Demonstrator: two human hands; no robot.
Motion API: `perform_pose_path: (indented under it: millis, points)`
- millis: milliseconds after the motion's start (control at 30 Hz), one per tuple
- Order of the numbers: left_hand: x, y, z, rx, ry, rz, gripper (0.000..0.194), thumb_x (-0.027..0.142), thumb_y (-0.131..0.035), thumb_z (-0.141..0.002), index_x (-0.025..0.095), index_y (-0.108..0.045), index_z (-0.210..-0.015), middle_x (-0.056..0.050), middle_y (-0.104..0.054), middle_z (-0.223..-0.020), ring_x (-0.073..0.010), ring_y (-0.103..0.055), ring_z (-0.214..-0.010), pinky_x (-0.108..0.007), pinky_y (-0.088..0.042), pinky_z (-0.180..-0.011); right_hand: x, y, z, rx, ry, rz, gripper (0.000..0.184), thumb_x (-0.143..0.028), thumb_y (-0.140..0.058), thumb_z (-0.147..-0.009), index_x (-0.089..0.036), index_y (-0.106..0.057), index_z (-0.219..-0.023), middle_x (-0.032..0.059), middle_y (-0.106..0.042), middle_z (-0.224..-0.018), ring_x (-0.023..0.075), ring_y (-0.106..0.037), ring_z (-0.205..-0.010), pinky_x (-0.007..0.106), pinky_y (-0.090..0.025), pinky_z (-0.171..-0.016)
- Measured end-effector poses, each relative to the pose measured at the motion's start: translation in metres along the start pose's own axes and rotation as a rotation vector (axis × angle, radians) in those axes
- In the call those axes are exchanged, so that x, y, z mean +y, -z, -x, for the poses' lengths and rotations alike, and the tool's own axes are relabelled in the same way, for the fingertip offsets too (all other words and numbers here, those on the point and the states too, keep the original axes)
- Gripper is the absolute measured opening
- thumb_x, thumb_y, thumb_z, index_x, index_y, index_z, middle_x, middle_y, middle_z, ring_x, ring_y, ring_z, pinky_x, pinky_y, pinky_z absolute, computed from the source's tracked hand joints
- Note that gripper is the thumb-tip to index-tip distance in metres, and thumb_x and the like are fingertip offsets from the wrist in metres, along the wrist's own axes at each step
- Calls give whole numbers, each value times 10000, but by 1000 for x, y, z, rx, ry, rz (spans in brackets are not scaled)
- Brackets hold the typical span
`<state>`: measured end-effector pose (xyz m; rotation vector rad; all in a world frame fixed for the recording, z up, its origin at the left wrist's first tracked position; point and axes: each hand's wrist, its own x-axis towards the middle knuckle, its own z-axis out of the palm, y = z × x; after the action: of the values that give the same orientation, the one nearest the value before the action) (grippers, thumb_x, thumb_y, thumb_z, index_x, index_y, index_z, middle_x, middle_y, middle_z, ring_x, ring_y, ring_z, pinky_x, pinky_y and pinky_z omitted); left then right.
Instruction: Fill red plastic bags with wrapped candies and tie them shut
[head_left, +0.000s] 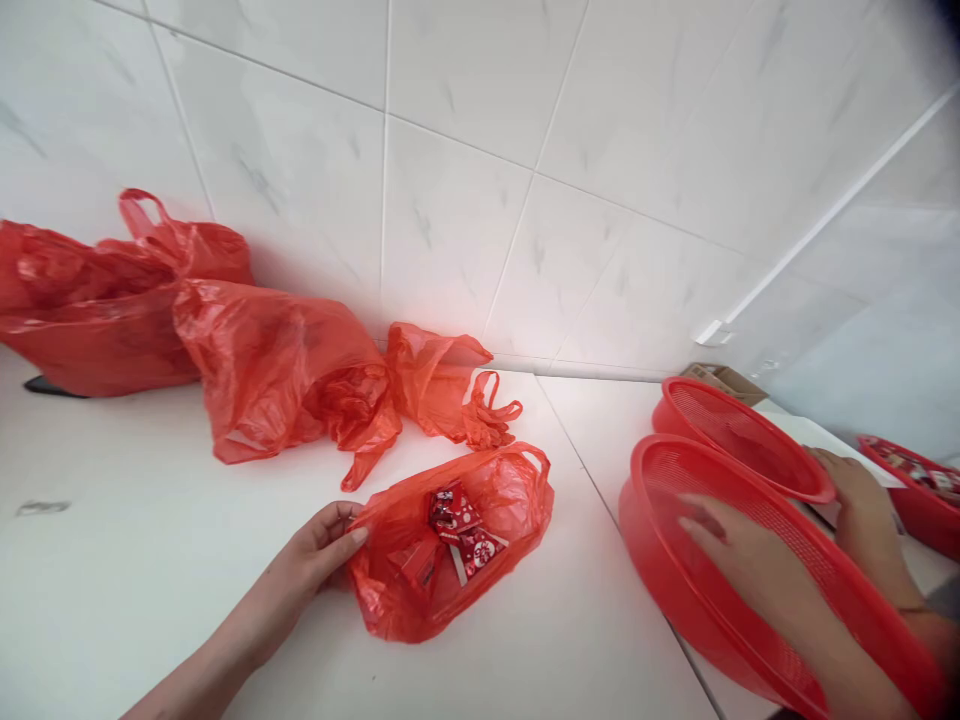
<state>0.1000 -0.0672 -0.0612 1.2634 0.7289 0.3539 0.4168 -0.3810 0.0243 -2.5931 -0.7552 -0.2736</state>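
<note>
My left hand (322,555) pinches the left rim of a red plastic bag (517,490) between thumb and fingers. The bag lies on the white table with its mouth spread upward. Inside it are several small red packets (454,510), some with white dots and lettering. My right hand (712,530) is over the nearer red mesh basket (637,500), slightly blurred. Its thumb and fingers are apart, and nothing shows between them. Part of the basket's inside is hidden behind my right forearm.
Several crumpled red plastic bags (277,370) line the tiled wall. A second red basket (739,440) sits behind the nearer one, beside another person's hand (851,480). A red basket of small items (915,485) and a cardboard box (727,382) stand at the right.
</note>
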Motion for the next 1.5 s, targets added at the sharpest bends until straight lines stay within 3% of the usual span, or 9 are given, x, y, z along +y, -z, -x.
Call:
perform_pose_path:
  millis: [167, 367, 500, 600, 733, 900, 1133, 1333, 1500]
  points:
    - [0, 5, 23, 321, -424, -517, 415, 443, -733, -655, 276, -618, -1016, -76, -608, -1101, -246, -590, -831, -331, -475, -710, -57, -14, 22, -158, 83, -63, 285, -520, -495, -812, -333, -629, -981, 10, -696, -987, 231, -645, -876, 352, -510, -748]
    - [-12, 5, 49, -138, -531, -851, 610, 305, -739, -686, 413, -539, -1252, -39, -579, -1287, -316, -599, -1039, -356, -464, -848, -107, -67, 18, -226, 172, -158, 508, -553, -506, -792, -285, -502, -1223, 64, -601, -1162, 228, -618, -911, 326, -493, -672]
    - [6, 4, 43, -188, -546, -931, 326, 122, -511, -792, 334, -693, -958, -18, -689, -827, -211, -628, -710, -281, -445, -633, -121, -92, -5, -260, 152, -235, 331, -510, -577, -734, -228, -609, -904, 40, -623, -1022, 215, -606, -817, 312, -446, -639]
    - [46, 4, 38, -20, -690, -912, 287, 72, -455, -772, 256, -672, -805, -6, -635, -736, -170, -585, -671, -254, -424, -618, -129, -82, -23, -289, 103, -381, 272, -450, -540, -773, -205, -554, -655, -2, -585, -696, 168, -561, -653, 289, -429, -600]
    - [108, -4, 40, 441, -920, -556, 108, 156, -561, -798, 229, -634, -831, 17, -631, -742, -151, -577, -685, -250, -446, -643, -133, -47, -35, 24, -41, -1026, 94, -293, -591, -739, -204, -594, -710, 2, -598, -724, 159, -571, -717, 276, -483, -639]
    - [137, -16, 38, 368, -1001, -305, 72, 194, -599, -831, 232, -646, -870, 7, -639, -790, -135, -580, -745, -235, -462, -649, -126, -35, -29, -48, -140, -1303, 27, -222, -663, -666, -198, -652, -668, 20, -615, -729, 169, -576, -779, 245, -496, -623]
    - [132, -10, 23, 261, -884, -164, 71, 213, -591, -851, 240, -636, -899, 0, -614, -808, -116, -555, -761, -192, -467, -629, -110, -49, -19, -316, -56, -1475, 104, -337, -675, -714, -257, -691, -778, 38, -651, -907, 195, -598, -837, 304, -523, -696]
    - [85, 36, 40, 93, -791, -277, 593, 287, -612, -816, 363, -354, -1345, -66, -394, -1402, -251, -523, -1095, -365, -509, -847, -85, -78, 3, -594, 446, -1331, 1002, -639, -757, -525, -400, -307, -1387, 48, -311, -1480, 341, -254, -1359, 491, -327, -1047]
    - [2, 49, 48, 47, -433, -466, 1014, 282, -766, -660, 353, -148, -1460, -70, -182, -1550, -382, -199, -1382, -548, -260, -1079, -92, -118, 27, -728, 114, -1154, 987, -448, -819, -552, -319, -333, -1401, 117, -349, -1465, 364, -289, -1343, 543, -357, -1004]
